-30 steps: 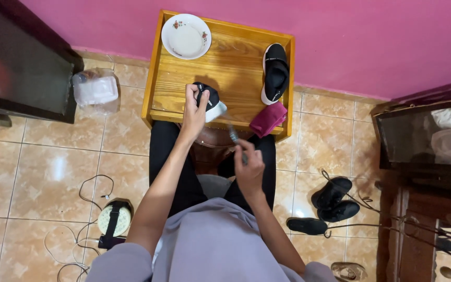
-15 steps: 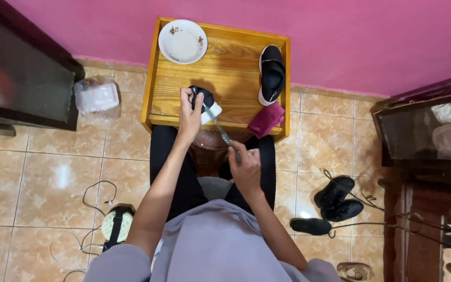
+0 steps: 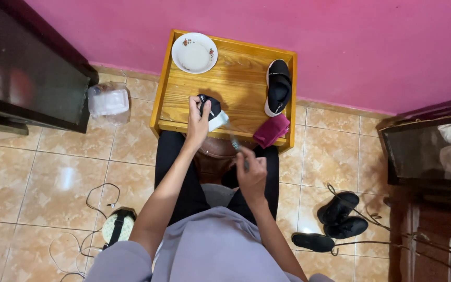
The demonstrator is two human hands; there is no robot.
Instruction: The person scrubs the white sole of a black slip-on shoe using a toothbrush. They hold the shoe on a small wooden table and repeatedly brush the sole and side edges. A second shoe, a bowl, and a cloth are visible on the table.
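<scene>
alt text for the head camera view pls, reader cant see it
Seen from above, a seated person's left hand holds a black and white shoe at the near edge of a small wooden table, while the right hand holds a small brush. The table also bears a white plate, a second shoe and a magenta cloth, against a pink wall.

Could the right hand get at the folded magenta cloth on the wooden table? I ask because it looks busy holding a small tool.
Probably yes. The right hand is just short of the folded magenta cloth at the wooden table edge, nothing between, though it grips a small brush-like tool.
</scene>
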